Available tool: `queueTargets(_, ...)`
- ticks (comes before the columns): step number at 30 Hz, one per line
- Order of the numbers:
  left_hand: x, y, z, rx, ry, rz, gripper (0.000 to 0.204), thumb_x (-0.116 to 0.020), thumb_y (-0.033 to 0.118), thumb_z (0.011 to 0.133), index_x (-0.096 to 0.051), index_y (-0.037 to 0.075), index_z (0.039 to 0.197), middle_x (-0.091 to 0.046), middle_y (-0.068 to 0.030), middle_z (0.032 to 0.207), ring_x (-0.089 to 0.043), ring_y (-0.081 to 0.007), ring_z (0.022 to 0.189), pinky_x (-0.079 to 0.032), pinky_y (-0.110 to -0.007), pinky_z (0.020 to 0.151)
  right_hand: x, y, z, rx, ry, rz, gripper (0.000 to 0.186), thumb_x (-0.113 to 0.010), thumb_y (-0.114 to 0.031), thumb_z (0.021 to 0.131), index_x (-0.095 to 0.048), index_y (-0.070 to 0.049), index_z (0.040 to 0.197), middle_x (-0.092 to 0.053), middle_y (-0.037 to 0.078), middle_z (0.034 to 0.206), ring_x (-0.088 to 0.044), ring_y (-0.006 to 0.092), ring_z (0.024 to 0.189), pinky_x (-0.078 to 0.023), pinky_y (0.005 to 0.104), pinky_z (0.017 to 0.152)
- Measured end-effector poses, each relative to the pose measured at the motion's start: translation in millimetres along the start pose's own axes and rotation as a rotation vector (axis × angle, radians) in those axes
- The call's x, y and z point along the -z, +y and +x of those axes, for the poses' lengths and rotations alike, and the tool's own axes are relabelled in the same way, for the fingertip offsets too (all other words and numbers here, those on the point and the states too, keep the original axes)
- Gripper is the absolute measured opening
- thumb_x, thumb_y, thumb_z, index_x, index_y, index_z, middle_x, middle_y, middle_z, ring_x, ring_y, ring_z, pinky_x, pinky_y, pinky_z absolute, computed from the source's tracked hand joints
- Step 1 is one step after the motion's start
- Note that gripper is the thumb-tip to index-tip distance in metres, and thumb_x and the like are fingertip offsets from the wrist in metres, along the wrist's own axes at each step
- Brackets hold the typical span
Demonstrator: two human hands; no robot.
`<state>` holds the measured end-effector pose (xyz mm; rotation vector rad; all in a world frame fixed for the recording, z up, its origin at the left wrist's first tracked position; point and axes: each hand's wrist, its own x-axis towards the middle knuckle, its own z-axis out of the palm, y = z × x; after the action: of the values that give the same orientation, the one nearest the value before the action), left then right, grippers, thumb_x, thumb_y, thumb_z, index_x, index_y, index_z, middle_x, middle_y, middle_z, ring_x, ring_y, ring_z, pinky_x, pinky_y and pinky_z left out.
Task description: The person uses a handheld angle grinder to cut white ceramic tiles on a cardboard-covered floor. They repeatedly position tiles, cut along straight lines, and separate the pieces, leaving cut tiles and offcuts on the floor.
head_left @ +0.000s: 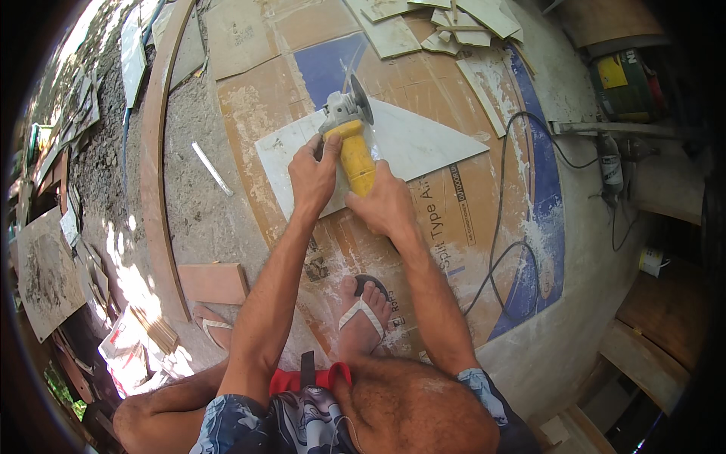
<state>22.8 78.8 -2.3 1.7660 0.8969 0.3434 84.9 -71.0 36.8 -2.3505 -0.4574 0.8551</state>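
A yellow angle grinder (355, 160) with a grey metal head and a dark cutting disc (361, 100) is in both my hands, above a pale tile. My left hand (312, 175) grips it near the head, thumb against the yellow body. Lower down, my right hand (387, 203) is wrapped round the rear of the body. The white tile (423, 140) lies under the tool, tapering to a point at the right. The disc stands on edge near the tile's far edge; whether it touches the tile I cannot tell.
Dusty flattened cardboard (408, 83) covers the floor beneath the tile. Broken tile pieces (469, 23) are piled at the far right. A black cord (495, 219) loops on the right. A long wooden board (155, 136) and a white strip (212, 168) lie left; my sandalled foot (363, 314) is close by.
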Motion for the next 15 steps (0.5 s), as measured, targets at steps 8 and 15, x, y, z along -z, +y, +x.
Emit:
queueTargets(8,-1,-11,5,-0.034,0.045,-0.098,0.064,-0.07,0.052,0.109,-0.074,-0.007,0.134,-0.081,-0.0226,0.114,-0.076,-0.0267,0.102,-0.058,-0.041,0.093,1,-5,-2,0.034,0.018,-0.02,0.065,-0.085,-0.032,0.082,-0.054,0.004,0.128,-0.077,0.034,0.104,-0.075,0.0541,0.103,-0.061,0.0587,0.092)
queueTargets(15,15,27,-11,-0.011,-0.014,-0.482,0.059,-0.073,0.04,0.111,-0.067,-0.007,0.145,-0.076,-0.0146,0.129,-0.069,-0.0196,0.116,-0.054,-0.037,0.104,8,-29,-14,0.11,0.047,0.084,0.063,-0.084,-0.032,0.084,-0.052,0.003,0.127,-0.077,0.033,0.103,-0.075,0.0534,0.102,-0.06,0.0589,0.091)
